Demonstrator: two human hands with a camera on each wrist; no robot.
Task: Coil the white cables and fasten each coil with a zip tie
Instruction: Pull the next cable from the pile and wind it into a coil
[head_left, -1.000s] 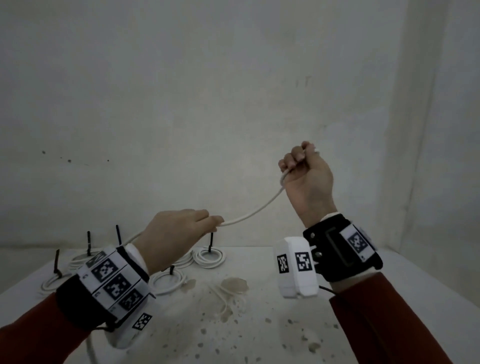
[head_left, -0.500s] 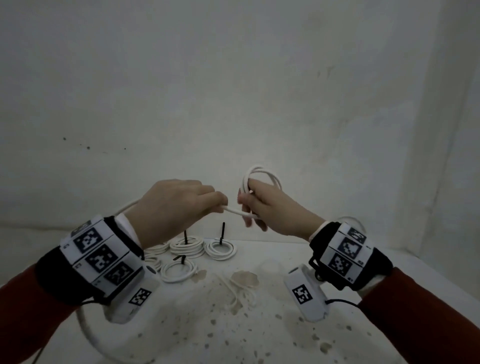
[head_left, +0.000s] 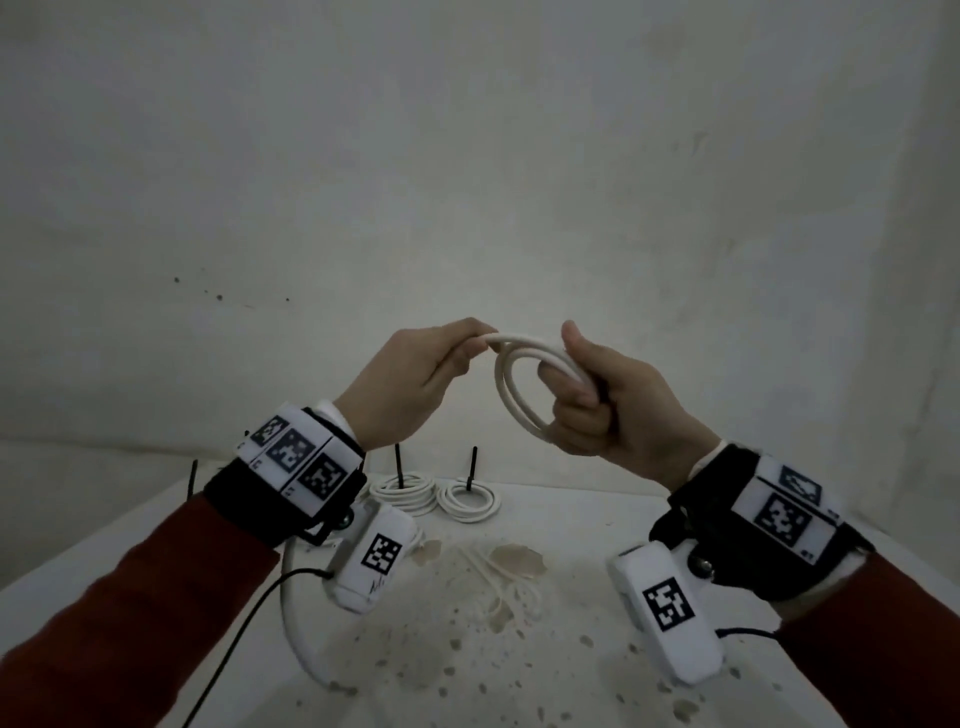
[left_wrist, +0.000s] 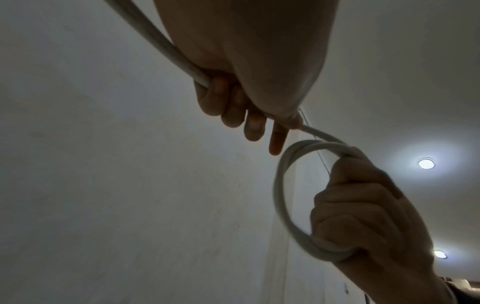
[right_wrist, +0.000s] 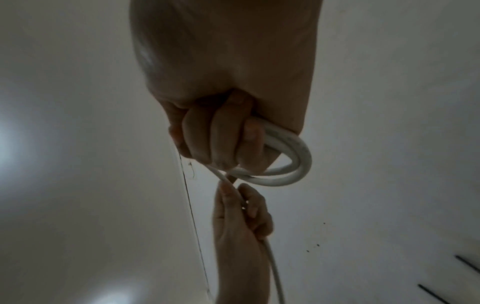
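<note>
A white cable is wound into a small coil of about two loops, held up in the air above the table. My right hand grips the coil in its fist, thumb up. My left hand pinches the cable's free run just left of the coil's top; the rest of that cable passes through the palm and hangs down to the table. In the right wrist view the coil curls round my fingers, and the left hand holds the strand below it.
Finished white coils with upright black zip ties lie at the table's far side, another beside them. Loose pale ties lie on the stained white table. Plain walls stand behind and to the right.
My right hand swung from a raised pull down toward the left, wrapping the cable into loops; the coil now has one more turn. The left hand rose and closed in beside it.
</note>
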